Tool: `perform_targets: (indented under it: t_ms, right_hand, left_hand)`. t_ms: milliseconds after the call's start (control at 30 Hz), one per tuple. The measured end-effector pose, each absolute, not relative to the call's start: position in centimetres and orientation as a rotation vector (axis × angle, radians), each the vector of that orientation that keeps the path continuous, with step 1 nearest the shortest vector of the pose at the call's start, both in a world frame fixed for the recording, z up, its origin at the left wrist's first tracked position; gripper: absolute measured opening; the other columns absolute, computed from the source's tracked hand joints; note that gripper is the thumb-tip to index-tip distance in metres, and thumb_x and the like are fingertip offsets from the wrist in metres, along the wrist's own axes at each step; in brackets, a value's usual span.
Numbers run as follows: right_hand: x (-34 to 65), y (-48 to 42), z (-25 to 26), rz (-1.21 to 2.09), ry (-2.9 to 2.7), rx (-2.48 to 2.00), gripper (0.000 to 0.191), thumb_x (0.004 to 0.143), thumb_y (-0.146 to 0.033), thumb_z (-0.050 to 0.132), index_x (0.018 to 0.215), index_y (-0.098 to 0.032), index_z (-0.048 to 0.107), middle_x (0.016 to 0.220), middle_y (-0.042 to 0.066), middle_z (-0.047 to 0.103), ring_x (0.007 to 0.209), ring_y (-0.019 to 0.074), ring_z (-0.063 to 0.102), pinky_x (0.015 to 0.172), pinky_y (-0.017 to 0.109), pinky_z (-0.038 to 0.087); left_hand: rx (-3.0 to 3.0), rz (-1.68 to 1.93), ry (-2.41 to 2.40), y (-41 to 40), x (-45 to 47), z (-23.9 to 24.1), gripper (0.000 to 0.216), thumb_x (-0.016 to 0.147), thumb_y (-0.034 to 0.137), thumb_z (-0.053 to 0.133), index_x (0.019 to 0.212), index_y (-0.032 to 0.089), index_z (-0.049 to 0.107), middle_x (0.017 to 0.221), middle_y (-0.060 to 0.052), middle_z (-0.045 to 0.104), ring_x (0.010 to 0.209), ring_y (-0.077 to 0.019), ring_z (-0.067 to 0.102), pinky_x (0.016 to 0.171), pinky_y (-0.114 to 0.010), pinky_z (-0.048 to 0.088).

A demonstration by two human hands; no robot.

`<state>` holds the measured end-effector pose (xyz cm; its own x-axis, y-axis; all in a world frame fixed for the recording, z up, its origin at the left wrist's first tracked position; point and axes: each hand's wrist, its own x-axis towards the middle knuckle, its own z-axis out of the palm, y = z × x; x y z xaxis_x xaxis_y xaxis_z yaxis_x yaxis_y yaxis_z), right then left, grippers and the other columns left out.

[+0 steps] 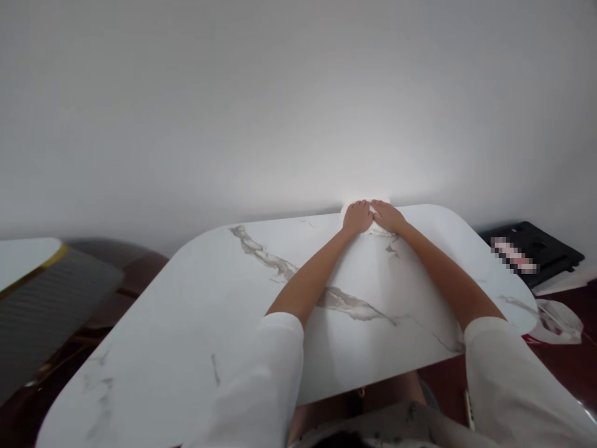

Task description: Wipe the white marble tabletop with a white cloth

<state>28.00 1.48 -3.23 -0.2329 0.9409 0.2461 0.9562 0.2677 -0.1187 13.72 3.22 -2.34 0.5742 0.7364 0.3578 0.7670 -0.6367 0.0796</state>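
Both arms reach forward over a white marble-patterned table (pixel 172 317). At its far edge, against the wall, lies a bunched white cloth (pixel 381 231). My left hand (pixel 358 216) presses down on the cloth's left part, fingers together over it. Right beside it, my right hand (pixel 388 216) grips the cloth from the other side, and the fingertips of the two hands nearly meet. Most of the cloth is hidden under my hands; a little shows behind and in front of them.
A pale wall (pixel 280 112) rises right behind the table. To the right are a black case (pixel 555 252) and a clear plastic bag (pixel 562 320). At the left stand another white tabletop with a gold edge (pixel 28 261) and a dark brown chair (pixel 140 270).
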Motion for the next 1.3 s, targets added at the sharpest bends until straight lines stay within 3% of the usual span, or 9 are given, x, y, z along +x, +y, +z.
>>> perform_targets:
  t_ms: [200,467,733,933,1100,1300]
  right_hand:
    - [30.5,-2.7,-3.6,-0.127,-2.201,-1.828,0.058,0.086,-0.026,0.028,0.139,-0.004,0.034,0.147,0.014,0.032,0.136,0.0255,0.028,0.111,0.043,0.021]
    - [29.5,-12.6,-3.1,-0.150,-2.187,-1.894,0.057,0.088,-0.026,0.026,0.140,-0.004,0.032,0.148,0.014,0.032,0.137,0.0248,0.026,0.112,0.042,0.020]
    - [24.1,-23.4,-2.7,-0.105,-2.274,-1.799,0.057,0.089,-0.028,0.029,0.142,-0.007,0.030,0.149,0.012,0.029,0.138,0.0230,0.024,0.112,0.042,0.021]
    - [26.1,-28.9,-2.8,-0.059,-2.327,-1.651,0.056,0.091,-0.030,0.030,0.145,-0.016,0.025,0.150,0.008,0.029,0.138,0.0191,0.022,0.113,0.042,0.023]
    - [31.6,-29.3,-3.3,-0.092,-2.292,-1.668,0.056,0.092,-0.031,0.031,0.146,-0.023,0.021,0.149,0.004,0.029,0.137,0.0198,0.024,0.112,0.045,0.025]
    - [36.4,-23.8,-3.9,-0.117,-2.229,-1.772,0.054,0.091,-0.032,0.029,0.145,-0.023,0.027,0.148,0.004,0.033,0.136,0.0202,0.028,0.111,0.046,0.026]
  left_hand:
    - [-2.857,-0.571,-1.176,0.6,16.1,-2.7,0.048,0.090,0.021,0.029,0.135,0.006,0.038,0.142,-0.016,0.039,0.132,-0.0251,0.032,0.109,-0.040,0.024]
    - [-2.895,-0.526,-1.080,-8.2,15.4,-2.4,0.050,0.091,0.022,0.028,0.136,0.001,0.036,0.143,-0.016,0.038,0.132,-0.0257,0.032,0.109,-0.039,0.024]
    - [-2.991,-0.417,-1.262,-18.9,9.2,-1.9,0.052,0.090,0.023,0.032,0.140,0.006,0.032,0.149,-0.012,0.029,0.138,-0.0253,0.024,0.113,-0.040,0.019]
    - [-3.074,-0.377,-1.436,-25.0,10.0,-0.8,0.055,0.089,0.028,0.036,0.141,0.012,0.029,0.151,-0.007,0.025,0.140,-0.0222,0.019,0.114,-0.039,0.019]
    - [-3.119,-0.446,-1.340,-25.1,14.9,-0.9,0.054,0.089,0.028,0.035,0.140,0.010,0.032,0.149,-0.008,0.029,0.139,-0.0213,0.021,0.114,-0.037,0.019]
    - [-3.086,-0.642,-1.258,-19.5,20.2,-1.8,0.048,0.090,0.024,0.033,0.134,0.007,0.041,0.144,-0.011,0.039,0.134,-0.0223,0.031,0.112,-0.037,0.025]
